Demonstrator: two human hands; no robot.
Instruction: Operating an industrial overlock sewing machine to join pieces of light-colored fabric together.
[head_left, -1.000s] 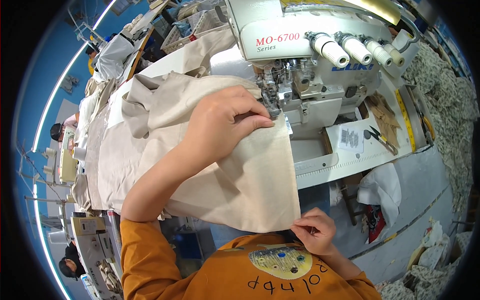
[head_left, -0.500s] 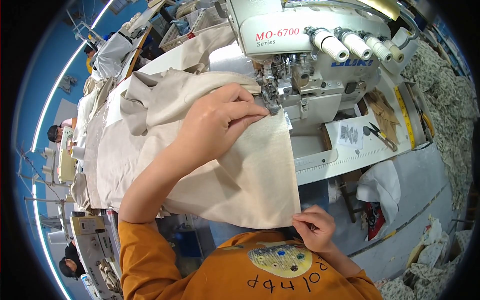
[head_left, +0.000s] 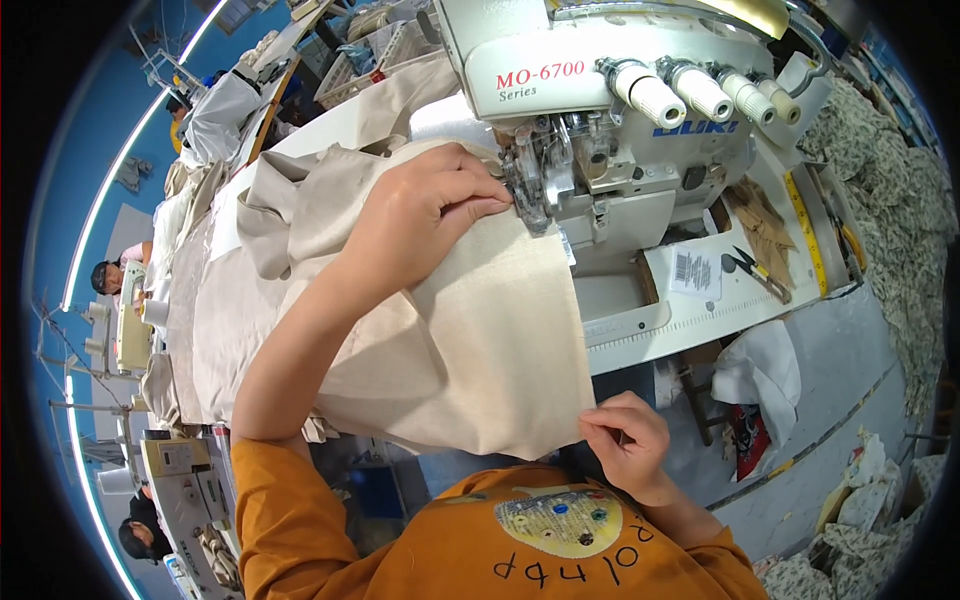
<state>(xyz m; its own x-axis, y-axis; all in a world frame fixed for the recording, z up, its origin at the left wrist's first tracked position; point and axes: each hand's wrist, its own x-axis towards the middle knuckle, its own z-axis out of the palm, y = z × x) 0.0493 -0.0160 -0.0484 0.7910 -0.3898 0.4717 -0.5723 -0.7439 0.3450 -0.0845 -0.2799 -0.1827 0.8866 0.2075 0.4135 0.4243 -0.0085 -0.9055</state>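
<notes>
A large piece of beige fabric [head_left: 500, 340] lies over the machine bed and hangs toward my lap. Its far edge meets the presser foot [head_left: 532, 205] of a white overlock sewing machine [head_left: 620, 180]. My left hand [head_left: 425, 205] rests on the cloth just left of the foot, thumb and fingers pinching the fabric close to it. Down at the near right corner, my right hand [head_left: 628, 440] pinches the cloth's edge between thumb and fingers. The right-hand edge runs fairly straight between foot and right hand.
Thread snips [head_left: 765, 275], a white label [head_left: 695, 272] and a yellow tape measure [head_left: 808, 235] lie on the table's right side. Patterned fabric [head_left: 870, 200] is heaped at far right. A white basket [head_left: 400, 45] stands behind. Other people sit at machines on the left.
My left hand has shifted slightly left and up, leaving the foot's front. The fabric edge beside the foot is more exposed. My right hand still holds the corner, slightly higher.
</notes>
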